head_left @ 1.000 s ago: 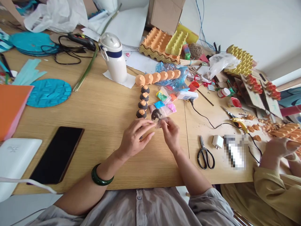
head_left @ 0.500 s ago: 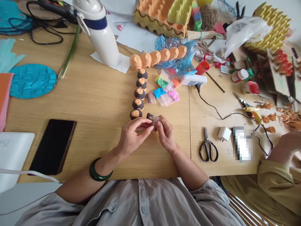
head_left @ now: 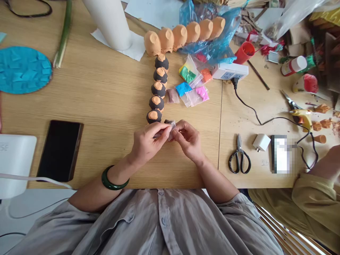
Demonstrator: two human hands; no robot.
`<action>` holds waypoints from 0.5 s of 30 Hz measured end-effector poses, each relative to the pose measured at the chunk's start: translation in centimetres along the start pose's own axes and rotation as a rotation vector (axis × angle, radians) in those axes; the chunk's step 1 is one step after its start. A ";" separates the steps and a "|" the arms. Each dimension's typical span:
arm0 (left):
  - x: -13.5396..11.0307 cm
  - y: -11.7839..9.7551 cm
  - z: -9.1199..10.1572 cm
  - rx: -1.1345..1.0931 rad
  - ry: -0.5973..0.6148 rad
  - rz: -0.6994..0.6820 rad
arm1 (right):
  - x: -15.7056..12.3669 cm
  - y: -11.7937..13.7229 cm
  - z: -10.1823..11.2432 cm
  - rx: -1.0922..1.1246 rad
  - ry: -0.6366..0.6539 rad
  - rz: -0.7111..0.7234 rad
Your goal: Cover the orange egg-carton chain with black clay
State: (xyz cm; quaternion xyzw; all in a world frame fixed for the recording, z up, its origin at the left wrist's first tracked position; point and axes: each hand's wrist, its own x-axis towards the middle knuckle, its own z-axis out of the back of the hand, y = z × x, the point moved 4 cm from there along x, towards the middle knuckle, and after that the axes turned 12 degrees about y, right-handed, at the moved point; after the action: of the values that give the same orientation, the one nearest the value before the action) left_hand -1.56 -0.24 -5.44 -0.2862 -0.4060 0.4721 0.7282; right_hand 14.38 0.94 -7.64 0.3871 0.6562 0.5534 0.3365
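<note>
Between my fingertips is a small clear plastic bag (head_left: 172, 126) with something dark in it. My left hand (head_left: 149, 140) pinches it from one side, and my right hand (head_left: 189, 141) grips its other side. Just beyond my left hand ends a row of orange egg-carton cups with black clay-like rings (head_left: 156, 103). At its far end, plain orange cups (head_left: 180, 36) run off to the right. Beside the row lie bags of coloured clay: brown (head_left: 172, 96), blue (head_left: 183, 89), pink (head_left: 202, 93), green (head_left: 188, 74) and orange (head_left: 206, 74).
Scissors (head_left: 239, 156), a white charger (head_left: 261, 142) and a glue gun (head_left: 302, 118) lie to the right, near another person's arm (head_left: 325, 163). A power strip (head_left: 230, 71) trails a black cord. At left are a black phone (head_left: 60, 150) and a blue disc (head_left: 25, 69).
The view has tipped down and closer, so the table things sit higher in the picture. Both hands still hold the small bag, with the fingers slightly shifted on it.
</note>
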 end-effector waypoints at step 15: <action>0.1 -1.0 -0.2 0.289 -0.062 -0.206 | -0.7 1.9 -0.7 -0.938 -0.133 0.508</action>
State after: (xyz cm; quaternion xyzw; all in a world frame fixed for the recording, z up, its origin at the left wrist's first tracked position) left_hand -0.92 -0.56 -4.67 -0.1207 -0.3837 0.4569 0.7934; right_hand 14.35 0.20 -5.61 0.3760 0.2017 0.8254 0.3696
